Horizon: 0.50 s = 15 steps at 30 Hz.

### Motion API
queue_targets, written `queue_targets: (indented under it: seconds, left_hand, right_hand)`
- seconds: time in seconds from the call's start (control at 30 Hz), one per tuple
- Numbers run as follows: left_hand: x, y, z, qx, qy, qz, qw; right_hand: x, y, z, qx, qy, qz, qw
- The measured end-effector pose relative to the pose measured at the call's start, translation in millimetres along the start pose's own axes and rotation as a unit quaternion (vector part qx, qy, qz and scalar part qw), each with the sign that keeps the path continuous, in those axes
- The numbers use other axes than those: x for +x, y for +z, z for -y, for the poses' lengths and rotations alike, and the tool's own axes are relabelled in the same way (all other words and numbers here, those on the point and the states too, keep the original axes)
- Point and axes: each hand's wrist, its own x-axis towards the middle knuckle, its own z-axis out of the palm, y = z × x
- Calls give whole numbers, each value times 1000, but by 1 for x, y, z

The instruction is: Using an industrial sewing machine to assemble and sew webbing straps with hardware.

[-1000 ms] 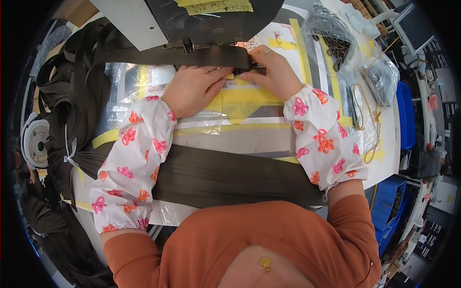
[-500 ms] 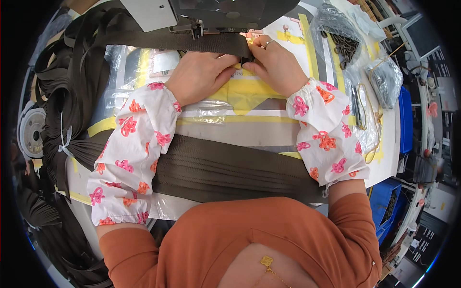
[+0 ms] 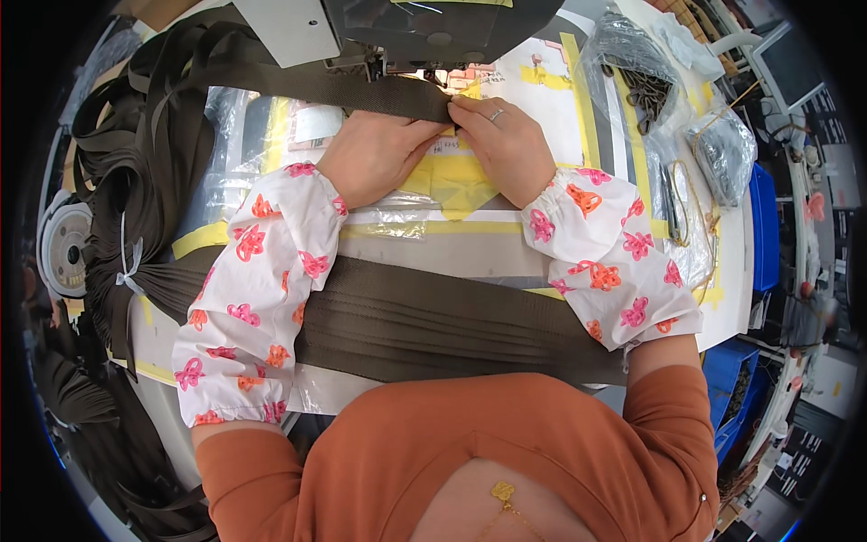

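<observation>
A dark olive-brown webbing strap (image 3: 298,81) runs from the pile at the left, below the sewing machine's head (image 3: 433,32), to my hands. My left hand (image 3: 375,155) is closed on the strap near its right end, thumb pointing right. Pinched between thumb and fingers of my right hand (image 3: 506,149) is the very end of the same strap. The fingertips of both hands nearly meet there. Just behind them is the machine's presser foot (image 3: 375,65), close to the strap's far edge.
A layered stack of webbing (image 3: 433,321) lies across the table's near side, its bundle tied with a white strip (image 3: 129,266) at the left. Yellow tape (image 3: 452,172) covers parts of the worktop. Clear bags with metal hardware (image 3: 646,90) and blue bins (image 3: 733,388) are at the right.
Both hands have drawn slightly toward me and left with the strap's end. The end, folded or bent upright before, now lies flatter between my right fingers.
</observation>
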Motion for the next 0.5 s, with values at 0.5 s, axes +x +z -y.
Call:
queue_targets:
  seconds: [0.5]
  left_hand:
    - [10,-16,0,138,110,5,984]
  right_hand:
    - [1,-6,7,-85,20,65,994]
